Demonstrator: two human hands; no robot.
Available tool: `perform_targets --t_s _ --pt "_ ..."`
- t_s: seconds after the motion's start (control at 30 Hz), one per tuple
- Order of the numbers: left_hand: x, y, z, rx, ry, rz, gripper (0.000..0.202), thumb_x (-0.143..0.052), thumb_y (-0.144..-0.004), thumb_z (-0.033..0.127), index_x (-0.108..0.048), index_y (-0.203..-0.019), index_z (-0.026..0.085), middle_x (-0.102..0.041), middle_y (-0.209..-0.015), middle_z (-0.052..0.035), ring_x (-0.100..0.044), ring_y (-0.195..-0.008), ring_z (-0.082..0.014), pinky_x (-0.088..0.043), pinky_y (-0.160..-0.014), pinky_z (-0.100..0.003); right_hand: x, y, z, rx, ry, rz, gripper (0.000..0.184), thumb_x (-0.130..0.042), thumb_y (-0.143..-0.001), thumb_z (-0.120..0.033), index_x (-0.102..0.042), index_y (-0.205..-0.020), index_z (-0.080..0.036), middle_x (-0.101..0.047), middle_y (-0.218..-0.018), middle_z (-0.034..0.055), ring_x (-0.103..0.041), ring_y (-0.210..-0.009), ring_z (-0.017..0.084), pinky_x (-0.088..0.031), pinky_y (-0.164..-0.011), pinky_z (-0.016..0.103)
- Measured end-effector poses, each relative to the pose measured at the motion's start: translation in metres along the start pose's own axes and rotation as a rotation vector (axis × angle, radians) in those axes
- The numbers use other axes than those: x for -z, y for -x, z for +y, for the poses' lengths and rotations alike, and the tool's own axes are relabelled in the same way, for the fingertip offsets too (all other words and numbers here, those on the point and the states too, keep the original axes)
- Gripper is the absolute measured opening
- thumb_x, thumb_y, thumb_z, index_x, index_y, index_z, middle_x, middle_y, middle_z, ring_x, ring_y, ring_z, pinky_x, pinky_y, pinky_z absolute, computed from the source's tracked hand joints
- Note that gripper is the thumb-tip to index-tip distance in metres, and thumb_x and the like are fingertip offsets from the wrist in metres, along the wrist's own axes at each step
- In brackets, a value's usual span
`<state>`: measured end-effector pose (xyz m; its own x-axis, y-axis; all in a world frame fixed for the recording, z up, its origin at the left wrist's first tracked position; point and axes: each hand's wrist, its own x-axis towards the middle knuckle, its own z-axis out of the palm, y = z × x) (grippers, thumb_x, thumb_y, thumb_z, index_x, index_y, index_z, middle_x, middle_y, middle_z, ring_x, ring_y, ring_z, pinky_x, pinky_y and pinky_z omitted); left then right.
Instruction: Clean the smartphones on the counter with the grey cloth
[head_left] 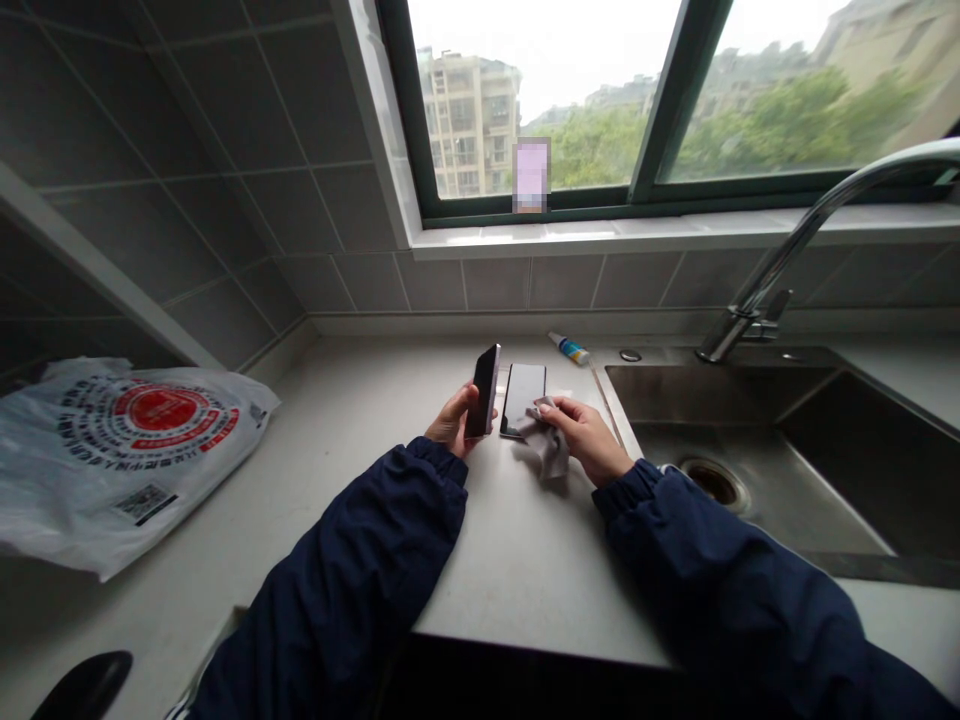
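Observation:
My left hand (452, 422) grips a dark phone (484, 390) and holds it upright on its edge above the pale counter (517, 560). A second dark phone (523, 398) lies flat on the counter just to its right. My right hand (589, 436) pinches a crumpled grey cloth (546, 440) against the lower corner of the flat phone. Both arms wear dark blue sleeves.
A steel sink (787, 450) with a curved tap (810, 230) lies to the right. A small white tube with a blue cap (570, 348) rests near the back wall. A white plastic bag with red print (127, 450) lies at the left. A window is above.

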<state>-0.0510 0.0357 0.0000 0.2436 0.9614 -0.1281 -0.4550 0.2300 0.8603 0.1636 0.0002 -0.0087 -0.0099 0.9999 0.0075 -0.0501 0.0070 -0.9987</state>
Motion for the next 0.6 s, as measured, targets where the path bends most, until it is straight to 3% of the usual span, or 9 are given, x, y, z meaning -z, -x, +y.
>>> perform_targets --t_s 0.1,0.23,0.4,0.6 --pt "-0.004 0.002 0.001 0.044 0.137 -0.067 0.066 -0.082 -0.074 0.062 -0.06 -0.122 0.022 -0.071 -0.103 -0.008 -0.071 -0.076 -0.0193 -0.058 -0.06 -0.029 0.0 0.0 -0.001 -0.042 -0.044 0.028 0.044 -0.081 -0.076 -0.055 -0.073 -0.099 -0.018 -0.075 -0.093 0.0053 -0.068 -0.079 0.019 -0.052 -0.066 0.027" --pt "-0.009 0.006 0.004 0.021 0.211 -0.113 0.059 -0.058 -0.092 0.063 -0.054 -0.137 0.024 -0.072 -0.125 -0.0147 -0.075 -0.093 -0.0238 -0.061 -0.073 -0.035 0.001 -0.001 -0.002 -0.105 -0.097 0.093 0.042 -0.076 -0.082 -0.052 -0.071 -0.108 -0.021 -0.076 -0.101 0.0067 -0.069 -0.08 0.02 -0.052 -0.059 0.026" --pt "-0.007 0.01 0.002 0.107 0.216 -0.211 0.067 -0.053 -0.091 0.066 -0.045 -0.148 0.031 -0.071 -0.129 -0.0144 -0.075 -0.085 -0.0253 -0.06 -0.081 -0.048 0.002 -0.001 -0.007 -0.17 -0.162 0.118 0.035 -0.067 -0.09 -0.038 -0.07 -0.122 -0.024 -0.076 -0.12 0.0082 -0.072 -0.093 0.022 -0.059 -0.068 0.028" --pt "-0.015 0.016 -0.001 0.177 0.353 -0.207 0.06 -0.049 -0.095 0.057 -0.046 -0.149 0.031 -0.073 -0.123 -0.0145 -0.076 -0.099 -0.033 -0.057 -0.089 -0.057 0.002 -0.002 -0.009 -0.203 -0.306 0.158 0.044 -0.066 -0.088 -0.022 -0.065 -0.132 -0.025 -0.072 -0.135 0.0077 -0.073 -0.109 0.021 -0.062 -0.077 0.028"
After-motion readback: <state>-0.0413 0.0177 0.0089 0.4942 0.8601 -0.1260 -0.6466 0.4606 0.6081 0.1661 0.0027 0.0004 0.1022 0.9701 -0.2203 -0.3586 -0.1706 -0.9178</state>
